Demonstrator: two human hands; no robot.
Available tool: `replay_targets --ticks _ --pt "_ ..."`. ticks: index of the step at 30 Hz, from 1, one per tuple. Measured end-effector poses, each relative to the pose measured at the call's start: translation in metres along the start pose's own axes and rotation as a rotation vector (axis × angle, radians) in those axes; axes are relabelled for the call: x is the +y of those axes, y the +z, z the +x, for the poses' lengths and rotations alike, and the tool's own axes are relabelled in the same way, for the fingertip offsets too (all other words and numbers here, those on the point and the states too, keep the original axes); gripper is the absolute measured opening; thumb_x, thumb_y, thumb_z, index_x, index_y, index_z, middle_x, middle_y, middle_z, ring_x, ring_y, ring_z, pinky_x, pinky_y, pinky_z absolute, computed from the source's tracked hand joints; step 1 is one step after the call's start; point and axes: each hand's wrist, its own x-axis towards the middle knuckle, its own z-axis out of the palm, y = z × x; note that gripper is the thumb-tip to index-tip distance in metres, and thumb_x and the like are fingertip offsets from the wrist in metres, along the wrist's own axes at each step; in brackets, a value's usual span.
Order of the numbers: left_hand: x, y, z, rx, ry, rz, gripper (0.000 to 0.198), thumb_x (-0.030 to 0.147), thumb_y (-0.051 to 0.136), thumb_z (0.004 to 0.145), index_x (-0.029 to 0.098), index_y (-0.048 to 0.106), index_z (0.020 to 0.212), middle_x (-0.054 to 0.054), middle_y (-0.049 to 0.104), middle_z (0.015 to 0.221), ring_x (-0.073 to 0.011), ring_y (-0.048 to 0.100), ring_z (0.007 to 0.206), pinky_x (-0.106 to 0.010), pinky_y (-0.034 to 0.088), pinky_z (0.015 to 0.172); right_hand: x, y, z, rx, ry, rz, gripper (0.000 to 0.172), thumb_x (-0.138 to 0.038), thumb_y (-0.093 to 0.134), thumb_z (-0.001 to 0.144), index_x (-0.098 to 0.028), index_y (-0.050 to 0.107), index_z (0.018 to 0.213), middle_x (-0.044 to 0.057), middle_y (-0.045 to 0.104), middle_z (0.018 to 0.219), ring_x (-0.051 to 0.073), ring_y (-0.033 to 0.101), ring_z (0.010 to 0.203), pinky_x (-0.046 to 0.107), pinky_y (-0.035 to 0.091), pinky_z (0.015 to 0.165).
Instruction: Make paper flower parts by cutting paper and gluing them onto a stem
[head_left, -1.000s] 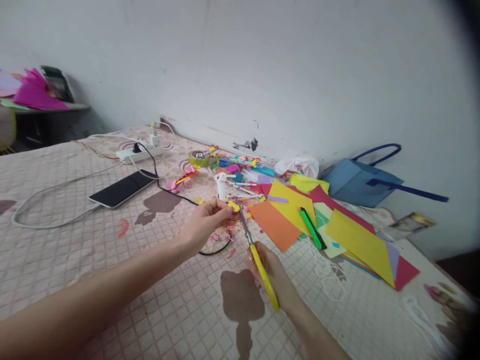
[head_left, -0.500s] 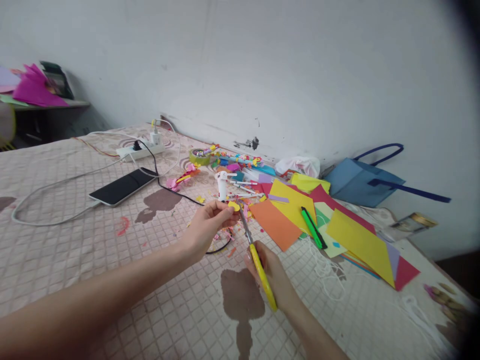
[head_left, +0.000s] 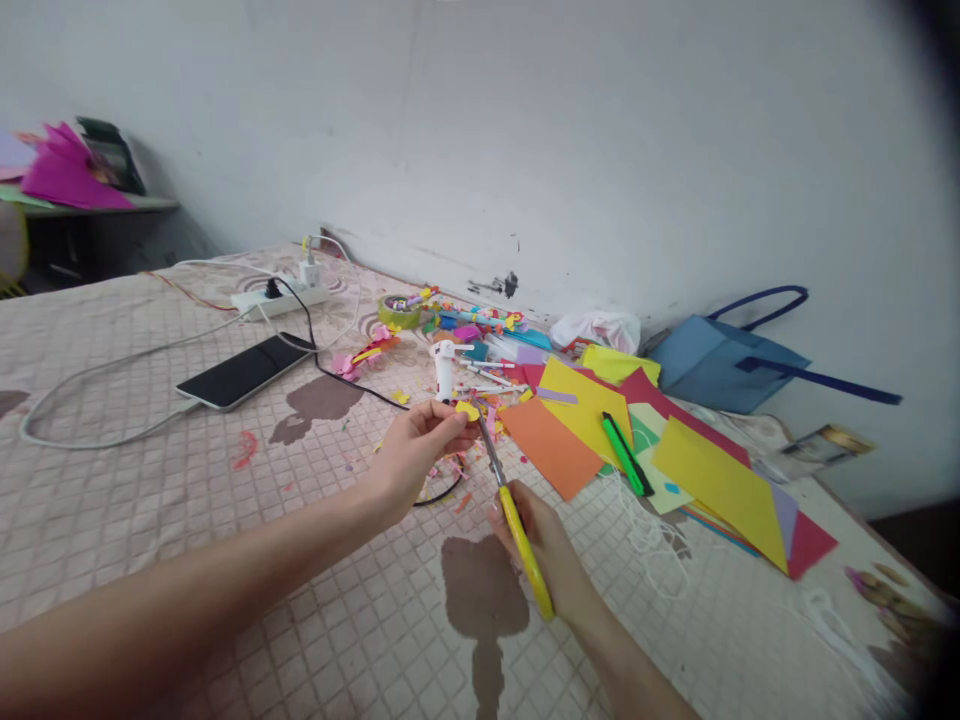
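Between the thumb and fingers of my left hand [head_left: 424, 447] is a small yellow paper piece [head_left: 467, 411]. My right hand [head_left: 541, 535] is closed around the yellow handles of a pair of scissors [head_left: 517, 535]. The metal blades point up and away from me, with their tips beside the paper piece. Whether the tips touch the paper I cannot tell. Just behind my left fingertips stands a white glue gun [head_left: 445, 368]. Paper scraps [head_left: 450, 470] in pink, yellow and orange lie around and under my left hand.
Coloured paper sheets [head_left: 712, 490], a green cutter knife [head_left: 627, 455] and white string [head_left: 645, 540] lie to the right, before a blue bag [head_left: 724, 360]. At left are a tablet-like black device [head_left: 244, 372] and a power strip [head_left: 281, 298] with cables. Tape [head_left: 399, 313] sits near the wall.
Both hands, the yellow paper piece and the scissors hold almost the same position. The view has shifted very slightly.
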Motion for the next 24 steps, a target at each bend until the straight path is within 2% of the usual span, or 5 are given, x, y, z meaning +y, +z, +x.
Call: replay_targets --ticks 24 --pt "0.0048 0.0009 0.0001 0.021 -0.015 0.009 0.021 0.029 0.069 0.073 0.014 0.055 0.076 -0.003 0.067 0.072 -0.0116 0.064 0.069 -0.024 0.049 0.070 0.0048 -0.0032 0.0007 -0.001 0.006 0.023 0.031 -0.043 0.055 0.078 -0.021 0.037 0.066 -0.006 0.033 0.059 0.009 0.030 0.051 0.021 0.027 0.043"
